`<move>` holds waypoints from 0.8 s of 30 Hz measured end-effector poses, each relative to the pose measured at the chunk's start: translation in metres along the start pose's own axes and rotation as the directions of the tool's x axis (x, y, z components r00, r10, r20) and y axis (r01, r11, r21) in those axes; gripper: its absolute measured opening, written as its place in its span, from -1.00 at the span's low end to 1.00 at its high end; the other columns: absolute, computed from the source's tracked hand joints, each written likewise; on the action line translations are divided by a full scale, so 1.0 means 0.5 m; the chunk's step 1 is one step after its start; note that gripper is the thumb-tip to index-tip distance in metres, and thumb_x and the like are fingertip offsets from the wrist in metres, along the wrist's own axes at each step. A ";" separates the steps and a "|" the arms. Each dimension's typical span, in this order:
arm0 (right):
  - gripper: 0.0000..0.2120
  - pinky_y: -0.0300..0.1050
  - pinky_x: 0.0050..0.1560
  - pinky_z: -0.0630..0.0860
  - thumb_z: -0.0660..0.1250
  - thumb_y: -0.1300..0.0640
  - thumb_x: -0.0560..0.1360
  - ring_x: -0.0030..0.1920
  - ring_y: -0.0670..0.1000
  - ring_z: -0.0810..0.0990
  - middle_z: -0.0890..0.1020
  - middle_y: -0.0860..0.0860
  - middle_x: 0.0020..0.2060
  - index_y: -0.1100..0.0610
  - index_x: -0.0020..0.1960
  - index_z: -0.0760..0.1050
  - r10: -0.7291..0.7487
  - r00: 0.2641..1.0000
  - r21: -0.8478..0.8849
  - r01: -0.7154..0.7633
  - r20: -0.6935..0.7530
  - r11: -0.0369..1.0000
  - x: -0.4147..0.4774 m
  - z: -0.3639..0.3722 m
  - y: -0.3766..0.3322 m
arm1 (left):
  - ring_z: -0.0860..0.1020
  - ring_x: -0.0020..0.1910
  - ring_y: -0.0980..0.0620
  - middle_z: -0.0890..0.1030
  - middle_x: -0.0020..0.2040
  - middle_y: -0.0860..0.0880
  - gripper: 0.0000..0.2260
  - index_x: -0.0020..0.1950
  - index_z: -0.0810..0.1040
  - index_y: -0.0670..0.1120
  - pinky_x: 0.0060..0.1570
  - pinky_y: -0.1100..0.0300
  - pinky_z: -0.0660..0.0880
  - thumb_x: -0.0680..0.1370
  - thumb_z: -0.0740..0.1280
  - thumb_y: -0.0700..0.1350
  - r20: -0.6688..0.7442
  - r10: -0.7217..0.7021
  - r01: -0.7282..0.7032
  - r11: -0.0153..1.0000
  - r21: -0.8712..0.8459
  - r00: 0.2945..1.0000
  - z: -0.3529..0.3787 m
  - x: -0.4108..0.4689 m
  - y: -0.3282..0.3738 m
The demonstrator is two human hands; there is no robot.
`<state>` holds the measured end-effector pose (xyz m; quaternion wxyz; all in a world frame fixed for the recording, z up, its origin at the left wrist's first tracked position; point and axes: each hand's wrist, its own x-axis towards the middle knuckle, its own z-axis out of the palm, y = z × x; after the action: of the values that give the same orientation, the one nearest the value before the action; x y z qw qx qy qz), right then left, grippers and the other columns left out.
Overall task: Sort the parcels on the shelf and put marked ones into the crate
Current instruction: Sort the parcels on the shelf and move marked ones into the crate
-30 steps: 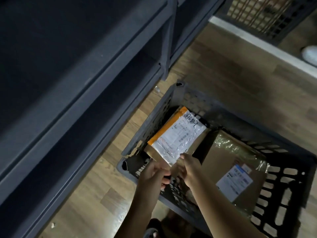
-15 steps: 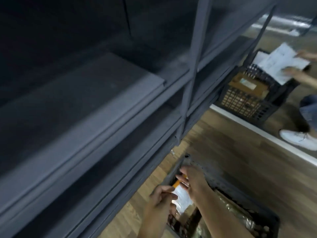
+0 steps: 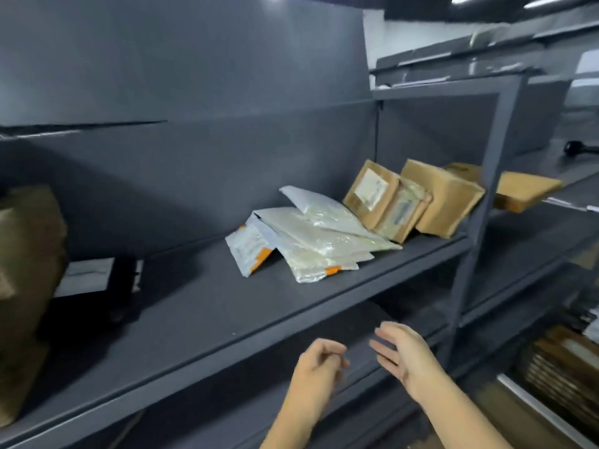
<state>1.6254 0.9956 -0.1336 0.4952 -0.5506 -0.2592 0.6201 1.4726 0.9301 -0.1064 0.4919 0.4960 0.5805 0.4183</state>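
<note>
On the grey shelf lies a pile of white padded mailers, some with orange edges; the front one shows a label. To their right lean cardboard boxes: a labelled box, a flat one and a plain box. My left hand hovers below the shelf's front edge, fingers loosely curled, holding nothing. My right hand is beside it with straight fingers, empty. The crate is out of view.
A large brown parcel stands at the shelf's far left, next to a dark box with a white label. Past the upright post, another cardboard box lies on the neighbouring shelf. Stacked brown items sit low at right.
Both hands let go of the parcel in the crate and rose empty. The view swung up from the crate on the floor to the shelf with parcels.
</note>
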 end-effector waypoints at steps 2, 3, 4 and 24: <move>-0.86 -0.02 0.11 0.44 0.19 0.23 0.59 0.02 0.09 0.58 0.55 0.09 0.14 0.13 0.12 0.44 -0.050 0.998 -0.045 0.051 0.032 0.998 -0.034 0.036 -0.044 | 0.50 -0.29 0.10 0.61 -0.19 -0.02 -0.79 -0.07 0.53 -0.09 -0.30 0.41 0.43 0.56 0.15 -0.32 -0.030 0.027 -0.027 1.000 -0.003 0.999 -0.035 -0.024 0.036; -0.83 -0.03 0.11 0.45 0.20 0.23 0.58 0.03 0.08 0.59 0.55 0.08 0.14 0.13 0.17 0.44 -0.065 0.996 -0.071 0.069 0.055 0.995 -0.051 0.051 -0.065 | 0.51 -0.29 0.10 0.61 -0.17 -0.03 -0.79 -0.06 0.53 -0.09 -0.29 0.41 0.43 0.56 0.15 -0.32 -0.045 0.027 -0.028 1.000 -0.010 0.999 -0.049 -0.036 0.051; -0.79 -0.03 0.11 0.46 0.21 0.22 0.58 0.04 0.07 0.59 0.55 0.08 0.15 0.13 0.21 0.43 -0.080 0.994 -0.095 0.087 0.079 0.992 -0.066 0.064 -0.084 | 0.51 -0.30 0.10 0.61 -0.16 -0.02 -0.79 -0.05 0.53 -0.08 -0.28 0.40 0.43 0.57 0.14 -0.31 -0.057 0.027 -0.028 1.000 -0.010 0.998 -0.063 -0.047 0.065; -0.79 -0.05 0.13 0.45 0.24 0.21 0.55 0.07 0.09 0.51 0.52 0.04 0.00 0.10 0.18 0.45 -0.011 0.958 -0.284 0.096 0.288 0.954 -0.029 0.436 -0.179 | 0.53 -0.24 0.08 0.60 -0.11 0.00 -0.84 -0.02 0.54 -0.04 -0.20 0.30 0.44 0.54 0.20 -0.24 -0.176 0.095 -0.104 0.994 -0.042 0.980 -0.341 0.101 0.182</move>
<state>1.4484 1.0651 0.0065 0.3819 -0.5166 -0.4321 0.6329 1.3182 0.9946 0.0025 0.4303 0.4734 0.5847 0.4989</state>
